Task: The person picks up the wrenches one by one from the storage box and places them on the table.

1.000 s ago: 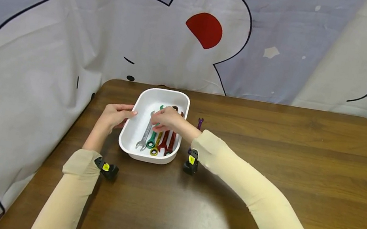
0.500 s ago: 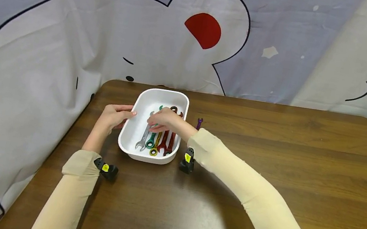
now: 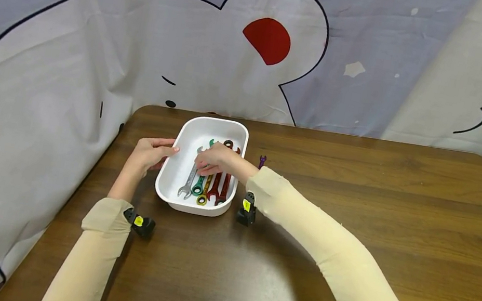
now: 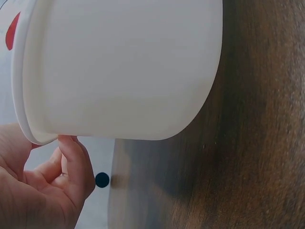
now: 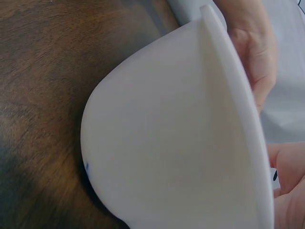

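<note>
At the white plastic tub (image 3: 169,184), my left hand (image 3: 149,153) grips the left rim, thumb on top and fingers beneath; the left wrist view shows the hand (image 4: 52,186) against the tub wall (image 4: 133,71). My right hand (image 3: 216,158) reaches inside over the middle of several wrenches, fingertips beside a silver wrench (image 3: 186,187) and a green wrench (image 3: 198,186). Whether it pinches one is hidden. A yellow wrench (image 3: 202,197), a red wrench (image 3: 214,188) and a dark red wrench (image 3: 224,190) lie to their right. The right wrist view mostly shows the tub's outer wall (image 5: 157,124).
A purple wrench (image 3: 262,161) lies on the wooden table (image 3: 358,190) right of the tub, partly behind my right sleeve (image 3: 306,218). Behind the table hangs a printed curtain (image 3: 145,40).
My right hand has shifted slightly left within the tub, then a touch back to the right. The left hand, tub and wrenches look unmoved.
</note>
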A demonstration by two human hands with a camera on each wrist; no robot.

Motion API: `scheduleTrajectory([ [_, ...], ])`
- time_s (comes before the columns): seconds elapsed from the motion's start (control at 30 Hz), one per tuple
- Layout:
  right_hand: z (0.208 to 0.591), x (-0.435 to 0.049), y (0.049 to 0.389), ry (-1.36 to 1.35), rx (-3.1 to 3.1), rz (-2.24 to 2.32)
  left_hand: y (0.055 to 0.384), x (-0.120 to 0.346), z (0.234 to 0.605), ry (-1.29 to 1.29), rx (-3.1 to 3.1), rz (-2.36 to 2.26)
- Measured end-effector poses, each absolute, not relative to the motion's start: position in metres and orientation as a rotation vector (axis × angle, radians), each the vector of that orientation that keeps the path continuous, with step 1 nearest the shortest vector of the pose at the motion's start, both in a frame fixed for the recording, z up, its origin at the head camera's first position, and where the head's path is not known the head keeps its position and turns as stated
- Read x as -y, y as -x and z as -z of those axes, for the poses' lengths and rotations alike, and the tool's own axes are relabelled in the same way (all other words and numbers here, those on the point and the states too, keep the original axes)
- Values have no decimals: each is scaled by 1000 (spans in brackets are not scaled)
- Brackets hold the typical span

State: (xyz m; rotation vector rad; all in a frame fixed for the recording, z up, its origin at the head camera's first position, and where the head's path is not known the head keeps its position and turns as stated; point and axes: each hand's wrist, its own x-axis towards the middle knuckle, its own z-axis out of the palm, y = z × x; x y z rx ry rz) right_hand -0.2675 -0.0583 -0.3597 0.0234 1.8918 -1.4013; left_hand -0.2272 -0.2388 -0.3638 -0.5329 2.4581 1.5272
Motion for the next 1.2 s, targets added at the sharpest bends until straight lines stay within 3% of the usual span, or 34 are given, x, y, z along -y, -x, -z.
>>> scheduleTrajectory([
  [1.2, 353, 62, 271, -45, -1823, 1336, 227, 242, 363, 512, -2478, -1487],
])
